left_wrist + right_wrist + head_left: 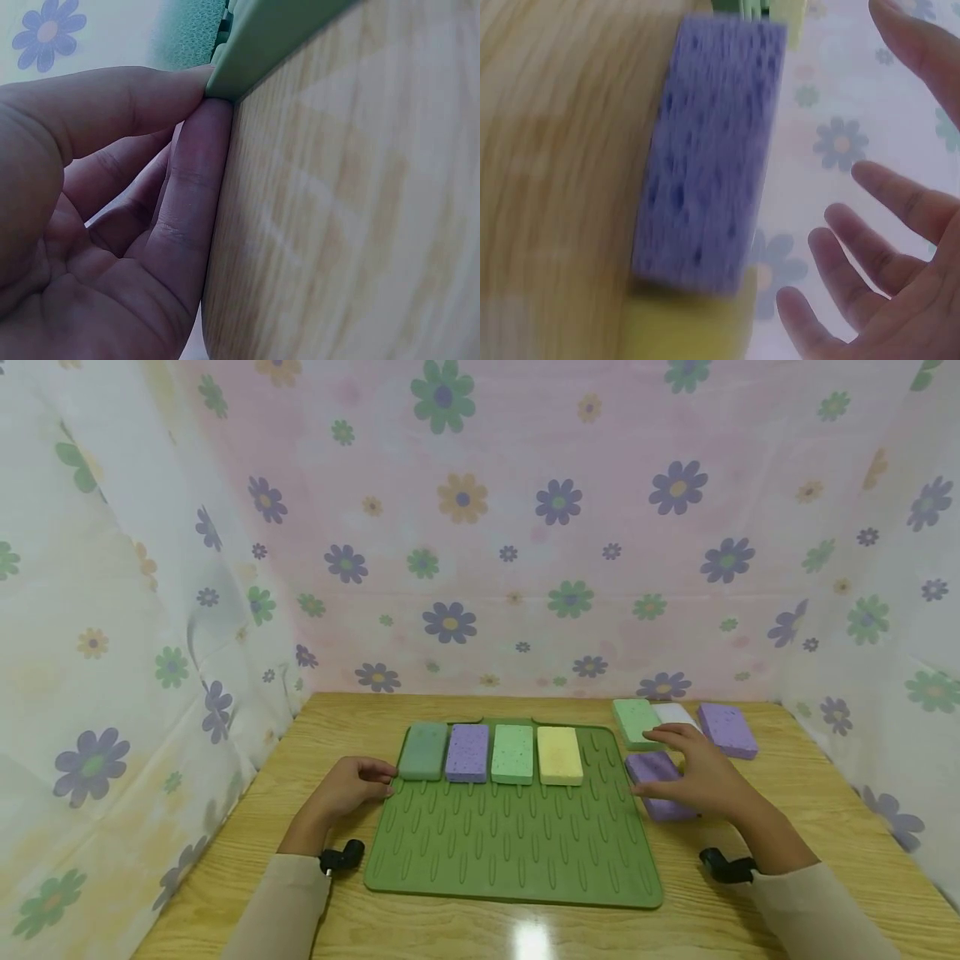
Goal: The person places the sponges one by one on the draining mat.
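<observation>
My left hand is at the left edge of a ridged green mat; in the left wrist view the thumb and a finger pinch the mat's edge. Close by on the mat lies a teal sponge. My right hand hovers over a purple sponge right of the mat, fingers spread and partly covering it. In the right wrist view that purple sponge is apart from the fingers, with a blurred yellow thing beside it.
On the mat, right of the teal sponge, a purple sponge, a light green sponge and a yellow sponge form a row. Behind my right hand lie green, white and purple sponges. Flowered cloth surrounds the wooden table.
</observation>
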{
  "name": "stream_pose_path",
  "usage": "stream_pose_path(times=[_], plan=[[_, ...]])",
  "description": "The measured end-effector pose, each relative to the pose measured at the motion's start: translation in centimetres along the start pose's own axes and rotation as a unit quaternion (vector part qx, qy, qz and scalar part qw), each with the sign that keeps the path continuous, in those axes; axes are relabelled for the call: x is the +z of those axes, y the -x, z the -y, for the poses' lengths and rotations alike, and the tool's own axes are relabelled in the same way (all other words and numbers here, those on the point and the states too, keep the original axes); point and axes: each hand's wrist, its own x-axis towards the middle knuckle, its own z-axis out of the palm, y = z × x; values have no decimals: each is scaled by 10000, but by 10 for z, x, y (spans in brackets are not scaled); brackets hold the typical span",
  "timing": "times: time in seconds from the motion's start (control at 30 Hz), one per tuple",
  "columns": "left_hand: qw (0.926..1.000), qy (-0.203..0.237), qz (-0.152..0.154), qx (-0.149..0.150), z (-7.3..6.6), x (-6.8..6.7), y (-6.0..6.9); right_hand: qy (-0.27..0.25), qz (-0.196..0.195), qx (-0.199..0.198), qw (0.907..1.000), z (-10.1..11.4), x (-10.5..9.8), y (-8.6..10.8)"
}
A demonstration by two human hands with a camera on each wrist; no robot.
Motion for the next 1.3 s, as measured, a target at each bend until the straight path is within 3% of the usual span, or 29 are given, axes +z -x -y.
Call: stream_pose_path(times=[0.43,1.0,1.3], plan=[[10000,-12,-56,-11,0,2,0,-122,241,58,9996,-36,-28,18],[10000,29,-53,32,1,0,1,-275,396,293,9984,-71,-31,29],[10000,48,-50,-18,-1,1,0,-455,523,93,9976,-88,-31,34]])
